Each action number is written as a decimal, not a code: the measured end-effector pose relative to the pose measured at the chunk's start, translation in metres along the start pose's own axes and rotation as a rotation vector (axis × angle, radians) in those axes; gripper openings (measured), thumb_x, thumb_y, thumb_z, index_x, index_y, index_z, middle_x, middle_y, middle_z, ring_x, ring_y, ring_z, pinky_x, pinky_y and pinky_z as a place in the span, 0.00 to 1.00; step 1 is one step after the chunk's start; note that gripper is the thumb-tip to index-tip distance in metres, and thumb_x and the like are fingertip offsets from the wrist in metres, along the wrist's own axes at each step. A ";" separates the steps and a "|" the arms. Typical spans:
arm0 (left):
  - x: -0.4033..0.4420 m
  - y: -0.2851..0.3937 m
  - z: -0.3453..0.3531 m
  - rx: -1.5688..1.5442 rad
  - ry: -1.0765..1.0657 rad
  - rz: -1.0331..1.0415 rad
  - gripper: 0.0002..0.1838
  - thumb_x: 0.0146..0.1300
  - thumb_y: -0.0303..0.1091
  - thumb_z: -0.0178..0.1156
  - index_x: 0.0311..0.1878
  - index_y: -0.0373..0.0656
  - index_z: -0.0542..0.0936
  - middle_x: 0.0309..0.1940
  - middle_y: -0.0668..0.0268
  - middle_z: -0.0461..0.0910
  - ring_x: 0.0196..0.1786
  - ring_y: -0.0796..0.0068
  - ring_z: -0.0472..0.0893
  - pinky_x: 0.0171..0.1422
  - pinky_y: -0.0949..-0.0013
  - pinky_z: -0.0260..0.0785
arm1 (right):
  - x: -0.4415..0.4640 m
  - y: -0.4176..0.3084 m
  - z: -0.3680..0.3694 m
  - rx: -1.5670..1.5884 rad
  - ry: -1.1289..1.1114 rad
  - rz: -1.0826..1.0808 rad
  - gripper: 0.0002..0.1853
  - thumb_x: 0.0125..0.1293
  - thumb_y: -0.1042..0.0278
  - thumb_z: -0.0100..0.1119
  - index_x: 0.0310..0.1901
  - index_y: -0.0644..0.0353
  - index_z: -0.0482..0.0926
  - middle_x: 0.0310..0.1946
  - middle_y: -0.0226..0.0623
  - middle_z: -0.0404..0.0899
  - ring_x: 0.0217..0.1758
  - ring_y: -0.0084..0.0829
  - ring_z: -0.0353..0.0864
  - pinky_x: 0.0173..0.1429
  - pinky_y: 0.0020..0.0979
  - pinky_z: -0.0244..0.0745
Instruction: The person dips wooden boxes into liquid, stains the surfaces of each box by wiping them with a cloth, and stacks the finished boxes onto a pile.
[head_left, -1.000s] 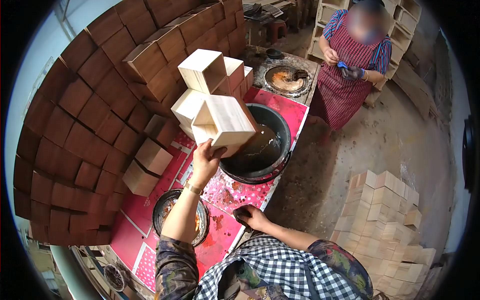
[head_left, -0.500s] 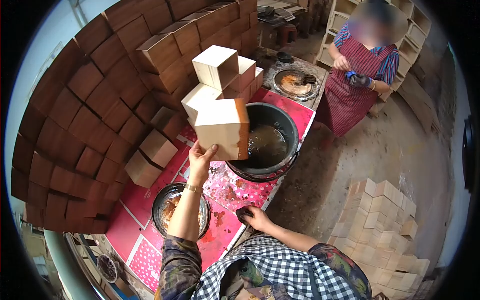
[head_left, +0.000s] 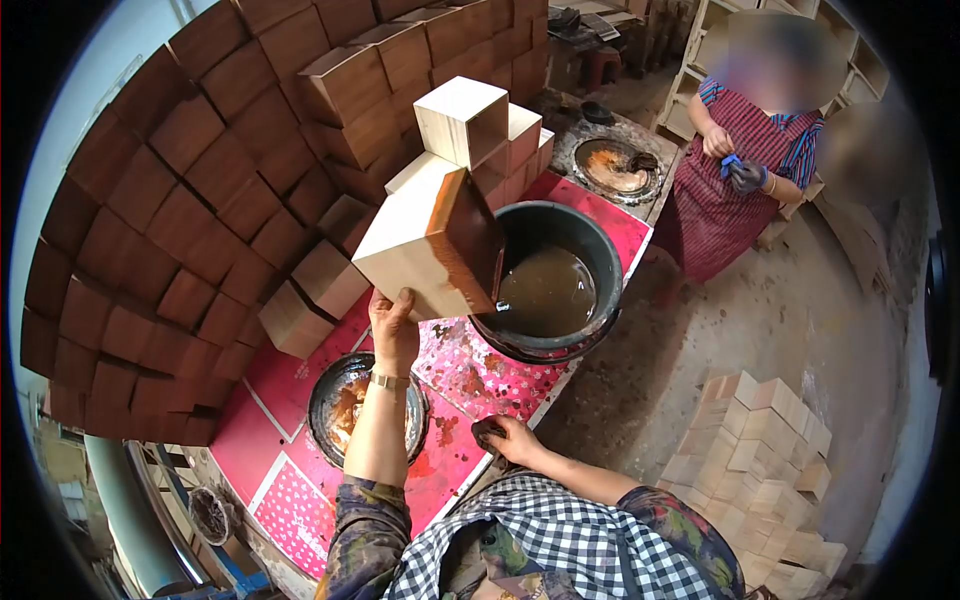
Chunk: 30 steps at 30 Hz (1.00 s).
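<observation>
My left hand [head_left: 394, 335] grips a wooden box [head_left: 412, 235] by its lower near corner, thumb on the front face, holding it tilted in the air. Most of its outside is pale bare wood. The side turned to the right is dark brown and wet-looking, with uneven brown along its edge. Just right of it stands a black bucket [head_left: 603, 250] with murky brown liquid inside. Near the table's front edge, my right hand [head_left: 512, 440] is closed on a dark, stained wad [head_left: 487, 430], perhaps a rag or sponge. A round dish [head_left: 322, 425] with brown residue lies left of it.
Brown boxes [head_left: 190, 200] are stacked high on the left. Pale boxes [head_left: 462, 110] stand behind the held one. A co-worker [head_left: 735, 190] in a checked apron stands beyond a second dish [head_left: 640, 180]. Pale blocks [head_left: 750, 440] are piled on the right floor.
The box has turned in my left hand, so its dark brown side now shows. It has shifted slightly left and away from the bucket. My right hand keeps its place with the wad.
</observation>
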<state>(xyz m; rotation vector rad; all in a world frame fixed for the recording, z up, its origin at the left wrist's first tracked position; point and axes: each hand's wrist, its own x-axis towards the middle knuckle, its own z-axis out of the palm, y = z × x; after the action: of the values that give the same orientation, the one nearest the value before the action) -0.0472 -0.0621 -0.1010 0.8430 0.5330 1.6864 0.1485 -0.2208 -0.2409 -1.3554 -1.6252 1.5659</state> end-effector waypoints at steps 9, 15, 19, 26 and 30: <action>0.013 0.006 0.052 1.168 -0.560 0.458 0.10 0.47 0.23 0.67 0.35 0.40 0.80 0.28 0.61 0.79 0.39 0.60 0.79 0.61 0.55 0.66 | 0.001 0.010 -0.002 0.011 0.075 0.113 0.18 0.60 0.61 0.62 0.49 0.58 0.77 0.44 0.45 0.81 0.49 0.41 0.81 0.52 0.37 0.73; 0.015 0.008 0.042 1.169 -0.637 0.457 0.12 0.47 0.26 0.66 0.35 0.40 0.75 0.28 0.58 0.76 0.40 0.57 0.77 0.59 0.54 0.66 | 0.004 0.017 0.005 -0.121 0.057 0.076 0.17 0.60 0.64 0.63 0.48 0.64 0.76 0.42 0.43 0.81 0.47 0.33 0.80 0.53 0.33 0.74; -0.031 0.027 -0.006 0.648 0.006 0.096 0.16 0.50 0.23 0.67 0.44 0.38 0.79 0.39 0.59 0.81 0.45 0.63 0.80 0.53 0.64 0.71 | 0.014 0.037 0.011 0.030 -0.068 -0.015 0.17 0.60 0.67 0.62 0.49 0.63 0.76 0.41 0.42 0.83 0.45 0.33 0.82 0.51 0.32 0.75; -0.206 0.063 -0.172 -0.122 0.818 0.145 0.20 0.64 0.30 0.55 0.59 0.39 0.69 0.53 0.61 0.77 0.56 0.62 0.76 0.65 0.57 0.66 | 0.030 0.010 0.030 -0.134 -0.222 0.030 0.19 0.61 0.71 0.61 0.52 0.68 0.74 0.44 0.43 0.81 0.47 0.29 0.80 0.52 0.29 0.73; -0.288 0.069 -0.202 -0.287 0.952 0.194 0.24 0.63 0.36 0.59 0.61 0.43 0.69 0.53 0.65 0.77 0.57 0.63 0.75 0.64 0.56 0.66 | 0.047 -0.015 0.053 -0.085 -0.166 -0.160 0.16 0.60 0.72 0.63 0.49 0.67 0.75 0.41 0.40 0.80 0.46 0.29 0.78 0.51 0.30 0.73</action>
<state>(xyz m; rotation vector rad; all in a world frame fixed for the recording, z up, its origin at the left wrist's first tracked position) -0.2095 -0.3419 -0.2554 -0.1768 0.8228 2.2373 0.0796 -0.1998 -0.2505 -1.1302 -1.8696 1.5638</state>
